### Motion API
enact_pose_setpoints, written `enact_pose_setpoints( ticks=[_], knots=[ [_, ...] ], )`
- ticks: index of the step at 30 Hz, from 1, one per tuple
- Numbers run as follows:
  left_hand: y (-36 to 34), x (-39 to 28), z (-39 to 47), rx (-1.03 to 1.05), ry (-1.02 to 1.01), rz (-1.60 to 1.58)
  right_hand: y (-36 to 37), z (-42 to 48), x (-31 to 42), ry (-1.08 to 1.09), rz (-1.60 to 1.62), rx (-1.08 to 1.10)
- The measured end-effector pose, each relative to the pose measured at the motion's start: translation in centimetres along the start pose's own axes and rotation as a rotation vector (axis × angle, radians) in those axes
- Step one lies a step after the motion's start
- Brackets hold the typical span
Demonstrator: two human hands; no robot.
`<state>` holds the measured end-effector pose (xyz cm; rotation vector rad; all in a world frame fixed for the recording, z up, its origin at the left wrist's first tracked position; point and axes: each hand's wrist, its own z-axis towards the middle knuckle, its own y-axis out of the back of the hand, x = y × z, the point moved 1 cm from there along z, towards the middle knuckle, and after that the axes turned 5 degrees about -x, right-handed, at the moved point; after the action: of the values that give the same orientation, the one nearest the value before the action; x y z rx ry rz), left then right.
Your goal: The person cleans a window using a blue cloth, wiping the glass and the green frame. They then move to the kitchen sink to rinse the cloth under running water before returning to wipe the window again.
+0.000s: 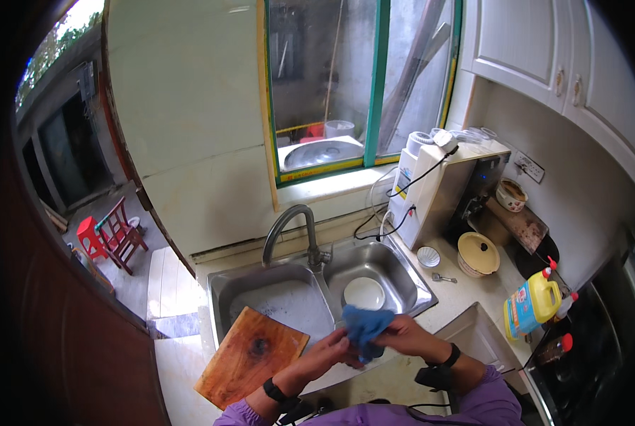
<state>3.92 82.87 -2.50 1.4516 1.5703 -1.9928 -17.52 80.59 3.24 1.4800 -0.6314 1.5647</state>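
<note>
My right hand (405,335) grips a crumpled blue cloth (368,324) above the front rim of a double stainless-steel sink (325,306). Against the cloth's lower left side are the fingers of my left hand (331,349), which also holds it; some fingertips are hidden behind it. A wooden cutting board (232,367) leans over the front left corner of the sink, left of my left forearm. Cloudy water with some foam (285,303) lies in the left basin. In the right basin sits a white bowl or dish (364,293).
A curved faucet (307,229) rises behind the sink. Right of it, the counter bears a small ribbed bowl (428,256), a lidded yellow pot (478,253), a yellow detergent jug (533,303) and a white appliance (429,181) with cables. At left, a doorway shows red stools (90,237) outside.
</note>
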Motion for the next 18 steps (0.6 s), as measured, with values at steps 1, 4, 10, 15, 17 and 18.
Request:
enact_pose_setpoints(
  ticks=[1,4,10,15,17,18],
  knots=[
    [0.6,0.4,1.7,-0.047,-0.009,-0.066,0.8,1.2,0.1,0.3,-0.386,0.047],
    [2.6,-0.4,2.1,-0.337,-0.015,-0.124,3.4,3.9,-0.2,0.336,-0.469,0.099],
    [0.0,-3.9,5.6,-0.504,-0.363,0.079,6.4,9.1,-2.6,0.251,-0.13,0.145],
    [-3.7,-5.4,6.3,-1.045,-0.533,1.096,6.7,14.6,-9.7,0.282,0.186,0.248],
    [-2.6,-5.6,4.7,-1.238,-0.578,0.956,11.5,17.6,-10.9,0.062,0.25,0.101],
    [-3.0,-6.3,4.2,-1.288,-0.547,0.645,14.5,18.9,-10.1,0.012,0.265,0.037]
  ],
)
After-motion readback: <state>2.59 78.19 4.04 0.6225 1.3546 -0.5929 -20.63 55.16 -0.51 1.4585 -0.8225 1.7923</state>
